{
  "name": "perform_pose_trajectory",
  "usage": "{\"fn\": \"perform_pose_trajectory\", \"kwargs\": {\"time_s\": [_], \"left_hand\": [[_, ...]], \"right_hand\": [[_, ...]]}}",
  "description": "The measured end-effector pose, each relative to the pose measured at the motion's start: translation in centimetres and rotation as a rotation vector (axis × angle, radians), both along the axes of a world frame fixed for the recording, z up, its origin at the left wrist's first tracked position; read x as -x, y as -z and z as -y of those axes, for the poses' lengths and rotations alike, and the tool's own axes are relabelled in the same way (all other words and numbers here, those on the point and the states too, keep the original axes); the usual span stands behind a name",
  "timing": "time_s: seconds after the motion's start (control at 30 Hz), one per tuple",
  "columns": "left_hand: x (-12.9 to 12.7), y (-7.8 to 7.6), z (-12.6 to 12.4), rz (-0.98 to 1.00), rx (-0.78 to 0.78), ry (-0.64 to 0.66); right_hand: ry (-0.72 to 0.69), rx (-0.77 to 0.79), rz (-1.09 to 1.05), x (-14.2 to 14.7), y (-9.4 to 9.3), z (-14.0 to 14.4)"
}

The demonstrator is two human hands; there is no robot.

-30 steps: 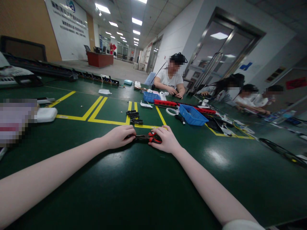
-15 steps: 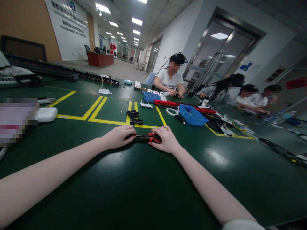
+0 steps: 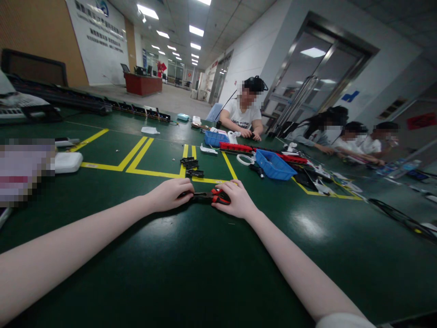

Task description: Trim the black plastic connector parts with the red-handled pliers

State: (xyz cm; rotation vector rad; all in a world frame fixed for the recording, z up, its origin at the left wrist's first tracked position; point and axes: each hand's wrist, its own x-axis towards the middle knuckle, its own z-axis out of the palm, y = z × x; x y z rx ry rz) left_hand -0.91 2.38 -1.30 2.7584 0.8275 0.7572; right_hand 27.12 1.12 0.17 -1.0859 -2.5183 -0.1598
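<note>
**Both hands closed on a pair of pliers at mid-surface**

While the wide green surface (image 3: 205,273) fills most of the view, yellow tape lines (image 3: 136,157) mark off bays across its far half. Along its far right edge several people sit at work; the nearest of them, in a white shirt (image 3: 241,116), has both hands down on the surface beside a small blue bin (image 3: 214,138). A larger blue bin (image 3: 273,165) stands nearer, just right of the yellow lines, with a long red strip (image 3: 235,146) behind it and a white ring (image 3: 244,159) just to its left. At the far left lies a white flat case (image 3: 68,162) next to a blurred patch.

Both forearms of the person wearing the camera reach forward and meet in the middle of the surface. The left hand (image 3: 170,195) is curled into a closed grip over the dark nose end of the pliers (image 3: 208,197); what the fingers pinch underneath is hidden. The right hand (image 3: 237,200) has its grip wrapped around the red-and-black handles of the same pliers, fingers folded over them. The pliers lie low, touching or nearly touching the surface, between the two hands and just short of the nearest yellow line.

A cluster of small black parts (image 3: 190,166) sits beyond the hands, on the yellow lines, well apart from the pliers.
</note>
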Motion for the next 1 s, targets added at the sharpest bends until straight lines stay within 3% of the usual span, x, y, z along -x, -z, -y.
{"fn": "perform_pose_trajectory", "kwargs": {"time_s": [1.0], "left_hand": [[0.01,-0.07,-0.09,-0.007,-0.024,-0.004]], "right_hand": [[0.001,0.029,0.003,-0.01,0.0,-0.12]]}}
